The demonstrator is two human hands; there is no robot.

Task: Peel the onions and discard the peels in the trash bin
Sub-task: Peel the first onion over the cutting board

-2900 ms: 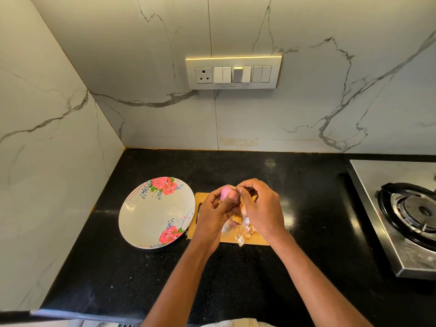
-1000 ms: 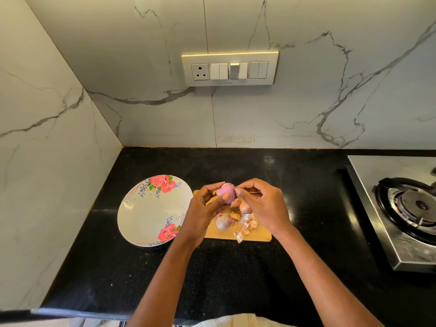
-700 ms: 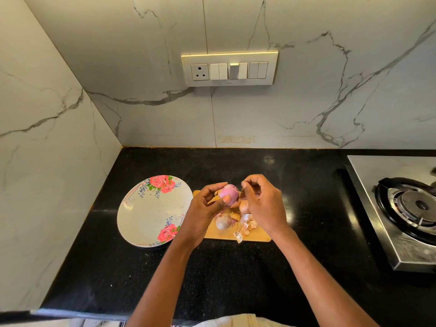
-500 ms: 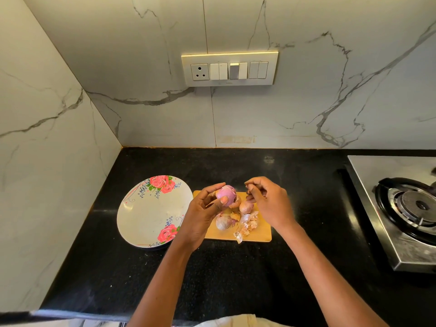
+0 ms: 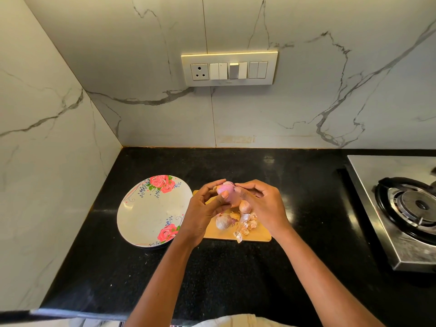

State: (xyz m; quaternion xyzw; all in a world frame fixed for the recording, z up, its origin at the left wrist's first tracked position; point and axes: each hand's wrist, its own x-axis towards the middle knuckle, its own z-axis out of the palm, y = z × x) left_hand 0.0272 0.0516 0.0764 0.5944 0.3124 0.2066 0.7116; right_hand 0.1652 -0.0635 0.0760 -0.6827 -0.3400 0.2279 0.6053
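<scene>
Hands, left hand (image 5: 203,210) and right hand (image 5: 262,204) grasping onion (image 5: 227,190) above cutting board (image 5: 257,234), plate (image 5: 144,215) just beside

Left of left hand (image 5: 203,213): flowered plate (image 5: 144,215) just beside it on the table (image 5: 224,274); side wall (image 5: 42,161) further out.
Below both hands: cutting board (image 5: 257,234) with two onions (image 5: 223,221) and loose peels (image 5: 247,224).
Right of right hand (image 5: 264,206): bare table strip, then the stove (image 5: 401,208).
Beyond hands: bare table up to the back wall (image 5: 283,119).
</scene>
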